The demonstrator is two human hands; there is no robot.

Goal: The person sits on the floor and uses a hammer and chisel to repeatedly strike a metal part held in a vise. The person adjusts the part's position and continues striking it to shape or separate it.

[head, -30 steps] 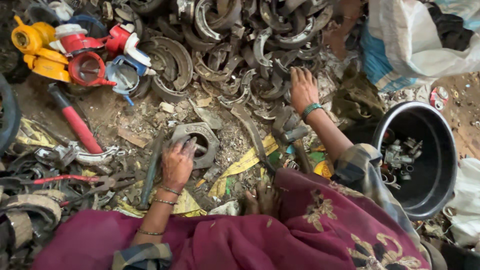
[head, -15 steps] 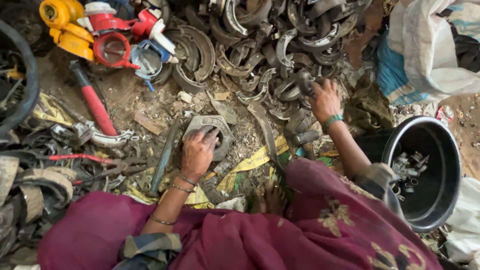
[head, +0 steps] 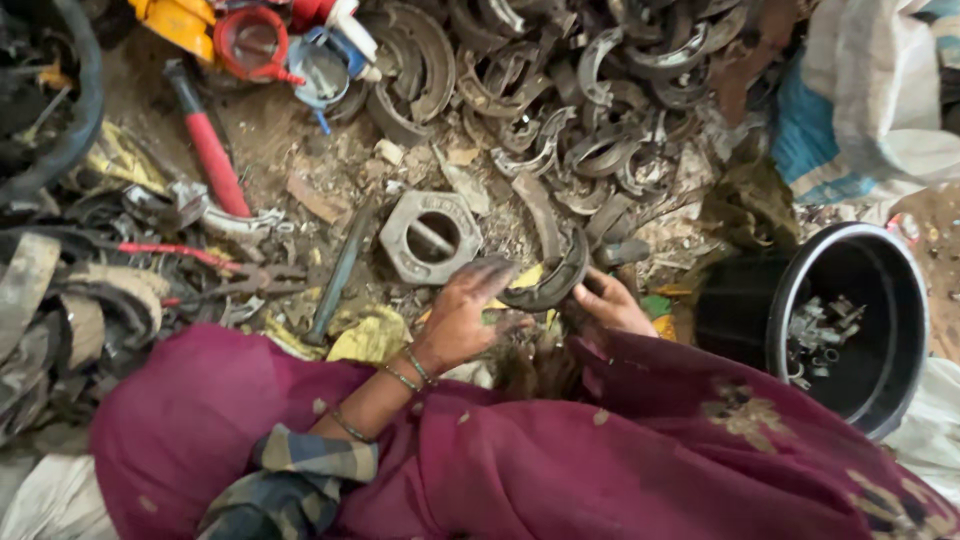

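My left hand point(head: 462, 312) and my right hand point(head: 612, 303) meet low in the middle, just above my maroon clothing. Between them they hold a curved, dark metal brake shoe point(head: 555, 277); the right hand grips its right end and the left hand's fingers rest on its left end. A large grey hexagonal metal nut point(head: 432, 236) lies on the dirt just beyond my left hand. A big heap of similar curved brake shoes point(head: 560, 90) fills the ground farther away.
A black bucket point(head: 850, 325) holding small metal parts stands at the right. A red-handled tool point(head: 210, 140) and red, yellow and blue plastic pieces point(head: 260, 40) lie at the upper left. White sacks point(head: 880, 90) sit upper right. Scrap strips pile at left.
My right hand has come back from the heap with a brake shoe. My left hand left the hexagonal nut and moved right to meet it. The view shifted closer.
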